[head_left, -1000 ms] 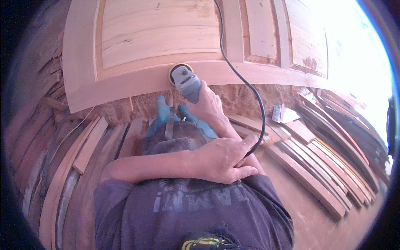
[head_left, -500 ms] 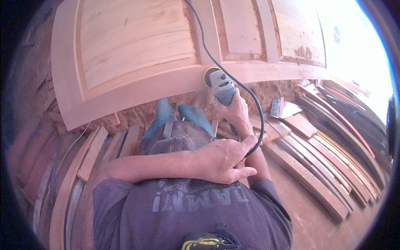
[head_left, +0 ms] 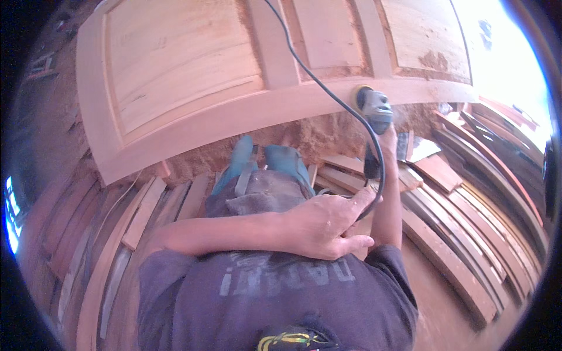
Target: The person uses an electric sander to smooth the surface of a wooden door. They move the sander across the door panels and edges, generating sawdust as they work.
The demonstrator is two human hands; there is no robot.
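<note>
A grey-blue angle grinder [head_left: 376,111] with a yellow-edged sanding disc [head_left: 361,96] is in my right hand [head_left: 387,139], its fingers wrapped round the body. The disc lies against the near rail of a pale wooden panelled door [head_left: 216,120], right of the middle. My left forearm crosses in front of my chest. A loop of dark power cord [head_left: 351,108] runs over the door and down into my left hand [head_left: 325,225], between thumb and fingers. Part of that grip is hidden.
Stacked boards [head_left: 451,257] lie to the right, more planks [head_left: 137,216] to the left. Reddish sawdust [head_left: 316,131] covers the ground under the door's near edge. My blue-green trouser legs [head_left: 287,164] stand close to that edge. Bright light washes out the upper right.
My right hand has slid the grinder rightward along the door's near rail, its arm reaching out farther. The cord has shifted with it. My left hand keeps its place across my chest.
</note>
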